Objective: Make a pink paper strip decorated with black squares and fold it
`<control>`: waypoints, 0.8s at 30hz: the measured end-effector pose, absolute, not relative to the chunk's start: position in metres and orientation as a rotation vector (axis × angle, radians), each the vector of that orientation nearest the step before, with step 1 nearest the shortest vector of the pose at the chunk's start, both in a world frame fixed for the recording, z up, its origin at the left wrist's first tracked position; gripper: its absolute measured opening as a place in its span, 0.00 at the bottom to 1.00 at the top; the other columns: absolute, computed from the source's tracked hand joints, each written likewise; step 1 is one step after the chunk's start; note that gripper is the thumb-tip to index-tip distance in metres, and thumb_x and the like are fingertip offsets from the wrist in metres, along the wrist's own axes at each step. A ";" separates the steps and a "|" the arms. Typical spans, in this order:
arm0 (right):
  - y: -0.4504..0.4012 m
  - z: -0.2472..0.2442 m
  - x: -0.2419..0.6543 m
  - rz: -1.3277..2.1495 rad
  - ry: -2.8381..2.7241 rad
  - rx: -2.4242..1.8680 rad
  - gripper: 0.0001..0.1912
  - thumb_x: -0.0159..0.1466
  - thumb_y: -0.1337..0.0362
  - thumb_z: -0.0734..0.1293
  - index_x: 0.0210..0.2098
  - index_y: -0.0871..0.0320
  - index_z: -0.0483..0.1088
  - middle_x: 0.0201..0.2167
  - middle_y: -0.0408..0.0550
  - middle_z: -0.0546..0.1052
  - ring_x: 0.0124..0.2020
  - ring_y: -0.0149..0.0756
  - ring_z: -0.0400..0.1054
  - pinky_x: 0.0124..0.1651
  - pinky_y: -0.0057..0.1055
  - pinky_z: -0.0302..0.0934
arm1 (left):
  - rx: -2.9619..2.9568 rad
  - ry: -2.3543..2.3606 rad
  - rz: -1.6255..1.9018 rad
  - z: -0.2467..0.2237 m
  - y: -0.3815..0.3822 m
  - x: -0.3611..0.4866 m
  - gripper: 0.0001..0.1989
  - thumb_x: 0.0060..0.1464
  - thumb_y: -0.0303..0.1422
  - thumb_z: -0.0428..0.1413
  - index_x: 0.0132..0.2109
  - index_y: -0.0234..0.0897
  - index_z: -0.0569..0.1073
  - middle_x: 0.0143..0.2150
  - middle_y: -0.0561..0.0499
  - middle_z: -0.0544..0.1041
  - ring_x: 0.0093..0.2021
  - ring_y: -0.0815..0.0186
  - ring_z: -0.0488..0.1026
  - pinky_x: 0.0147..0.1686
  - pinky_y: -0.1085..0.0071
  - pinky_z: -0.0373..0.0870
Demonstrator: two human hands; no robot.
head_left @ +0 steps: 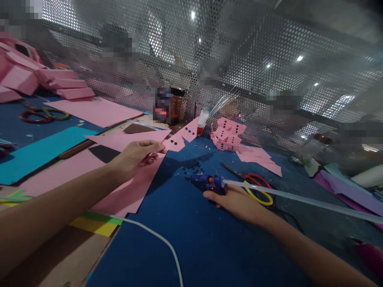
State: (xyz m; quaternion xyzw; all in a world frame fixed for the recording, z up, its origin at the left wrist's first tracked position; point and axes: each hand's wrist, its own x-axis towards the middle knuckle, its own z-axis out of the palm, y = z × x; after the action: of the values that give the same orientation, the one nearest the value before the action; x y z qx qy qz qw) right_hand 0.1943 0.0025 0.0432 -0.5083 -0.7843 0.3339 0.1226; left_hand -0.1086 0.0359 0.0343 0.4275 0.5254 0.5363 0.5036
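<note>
Pinched in my left hand (143,154) is a pink paper cutout (181,137) with small black squares stuck on it, held up off the table. My right hand (229,198) is wrapped round a blue glue gun (206,182); a long clear glue stick (287,194) runs out of its back. The nozzle points left, just below a scatter of loose black squares (194,165) on the blue table. Right of the gun lie scissors (259,190) with red and yellow handles. Behind them are pink cutouts with black squares (228,133), stacked together.
Pink sheets (125,195) and a teal sheet (48,149) cover the left side. A brown jar (176,105) and a white-and-red container (202,119) stand before a perforated metal screen (233,52). A white cable (155,233) crosses the front. Purple paper (344,193) lies at right.
</note>
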 end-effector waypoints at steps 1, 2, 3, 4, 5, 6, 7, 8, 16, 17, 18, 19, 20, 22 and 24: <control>0.002 0.043 0.194 0.963 -2.292 -1.488 0.20 0.64 0.45 0.63 0.33 0.55 0.73 0.27 0.44 0.75 0.25 0.34 0.70 0.26 0.28 0.57 | 1.039 1.261 1.299 0.034 0.036 -0.109 0.08 0.46 0.35 0.65 0.31 0.33 0.79 0.35 0.45 0.79 0.23 0.75 0.60 0.19 0.76 0.53; 0.002 0.043 0.194 0.950 -2.297 -1.492 0.20 0.64 0.45 0.63 0.33 0.55 0.73 0.26 0.44 0.75 0.24 0.33 0.69 0.26 0.27 0.57 | 1.043 1.254 1.300 0.034 0.036 -0.109 0.08 0.46 0.35 0.65 0.31 0.33 0.79 0.36 0.45 0.79 0.23 0.75 0.60 0.19 0.76 0.53; 0.002 0.044 0.193 0.941 -2.301 -1.494 0.20 0.64 0.45 0.63 0.33 0.55 0.73 0.25 0.43 0.74 0.24 0.33 0.69 0.25 0.27 0.56 | 1.044 1.251 1.300 0.034 0.036 -0.109 0.09 0.46 0.35 0.65 0.32 0.33 0.79 0.37 0.45 0.79 0.23 0.75 0.61 0.19 0.76 0.53; 0.002 0.044 0.193 0.939 -2.303 -1.491 0.20 0.64 0.45 0.63 0.33 0.55 0.73 0.24 0.43 0.73 0.24 0.33 0.68 0.25 0.27 0.56 | 1.042 1.249 1.299 0.034 0.036 -0.109 0.09 0.46 0.35 0.65 0.32 0.33 0.79 0.37 0.45 0.79 0.23 0.75 0.61 0.19 0.76 0.53; 0.002 0.044 0.193 0.947 -2.303 -1.485 0.20 0.64 0.45 0.63 0.32 0.55 0.73 0.24 0.43 0.73 0.24 0.33 0.68 0.25 0.27 0.56 | 1.041 1.248 1.296 0.034 0.035 -0.109 0.09 0.46 0.35 0.65 0.32 0.33 0.79 0.37 0.45 0.79 0.24 0.75 0.61 0.19 0.76 0.54; 0.002 0.043 0.193 0.961 -2.299 -1.482 0.20 0.64 0.45 0.63 0.32 0.55 0.73 0.24 0.43 0.73 0.24 0.34 0.68 0.25 0.27 0.56 | 1.040 1.246 1.295 0.034 0.035 -0.109 0.09 0.47 0.35 0.65 0.32 0.33 0.79 0.36 0.45 0.79 0.24 0.75 0.60 0.19 0.76 0.54; 0.002 0.043 0.193 0.973 -2.290 -1.485 0.20 0.63 0.45 0.63 0.32 0.55 0.72 0.24 0.43 0.73 0.25 0.34 0.69 0.25 0.27 0.56 | 1.040 1.245 1.293 0.034 0.035 -0.108 0.09 0.47 0.36 0.65 0.32 0.33 0.79 0.36 0.45 0.79 0.24 0.76 0.60 0.20 0.76 0.54; 0.002 0.043 0.193 0.979 -2.281 -1.495 0.20 0.63 0.44 0.63 0.32 0.55 0.72 0.25 0.43 0.74 0.25 0.34 0.69 0.26 0.27 0.57 | 1.041 1.244 1.292 0.034 0.034 -0.108 0.09 0.47 0.36 0.65 0.32 0.33 0.79 0.36 0.46 0.79 0.24 0.76 0.60 0.20 0.77 0.54; -0.004 0.040 0.201 0.905 -2.170 -1.580 0.22 0.62 0.42 0.63 0.34 0.56 0.73 0.22 0.42 0.74 0.24 0.34 0.67 0.26 0.29 0.56 | 1.098 1.263 1.247 0.030 0.035 -0.107 0.11 0.46 0.38 0.66 0.31 0.34 0.79 0.34 0.47 0.77 0.24 0.75 0.61 0.20 0.76 0.54; -0.007 0.040 0.202 0.921 -2.142 -1.577 0.22 0.62 0.43 0.64 0.35 0.56 0.73 0.22 0.42 0.74 0.24 0.33 0.67 0.26 0.28 0.57 | 1.114 1.266 1.237 0.030 0.034 -0.106 0.11 0.46 0.38 0.66 0.32 0.34 0.79 0.34 0.47 0.77 0.25 0.74 0.62 0.21 0.76 0.55; -0.010 0.040 0.204 0.938 -2.114 -1.565 0.21 0.62 0.43 0.64 0.35 0.55 0.73 0.22 0.42 0.74 0.24 0.33 0.67 0.26 0.28 0.57 | 1.128 1.269 1.228 0.030 0.034 -0.105 0.11 0.46 0.38 0.65 0.32 0.35 0.79 0.34 0.47 0.78 0.25 0.74 0.63 0.22 0.76 0.56; -0.014 0.041 0.205 0.951 -2.086 -1.543 0.21 0.62 0.43 0.65 0.35 0.55 0.72 0.22 0.42 0.73 0.24 0.33 0.67 0.26 0.28 0.57 | 1.143 1.274 1.219 0.030 0.033 -0.103 0.11 0.45 0.38 0.65 0.33 0.35 0.79 0.35 0.47 0.78 0.25 0.73 0.64 0.22 0.76 0.57; -0.018 0.042 0.207 0.960 -2.058 -1.516 0.20 0.62 0.44 0.65 0.35 0.55 0.71 0.23 0.42 0.73 0.24 0.33 0.66 0.25 0.28 0.58 | 1.160 1.285 1.208 0.031 0.031 -0.101 0.11 0.45 0.38 0.66 0.33 0.35 0.78 0.35 0.47 0.78 0.26 0.73 0.64 0.23 0.75 0.58; -0.025 0.043 0.210 0.954 -2.010 -1.460 0.19 0.62 0.45 0.66 0.34 0.55 0.69 0.24 0.42 0.72 0.24 0.32 0.65 0.25 0.27 0.58 | 1.216 1.307 1.180 0.032 0.028 -0.097 0.11 0.45 0.39 0.65 0.33 0.36 0.78 0.35 0.48 0.79 0.26 0.72 0.65 0.24 0.75 0.59; -0.033 0.046 0.213 0.914 -2.009 -1.404 0.17 0.63 0.47 0.66 0.34 0.55 0.68 0.26 0.42 0.71 0.26 0.32 0.65 0.26 0.27 0.58 | 1.290 1.315 1.142 0.034 0.024 -0.092 0.11 0.46 0.40 0.64 0.33 0.37 0.78 0.35 0.48 0.79 0.26 0.71 0.66 0.24 0.74 0.59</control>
State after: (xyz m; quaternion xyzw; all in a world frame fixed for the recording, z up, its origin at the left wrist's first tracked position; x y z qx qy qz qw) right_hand 0.2130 -0.0326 0.0461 -0.5182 -0.7417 0.3375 0.2596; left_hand -0.0915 0.0236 0.0338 0.5258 0.5363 0.4655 0.4681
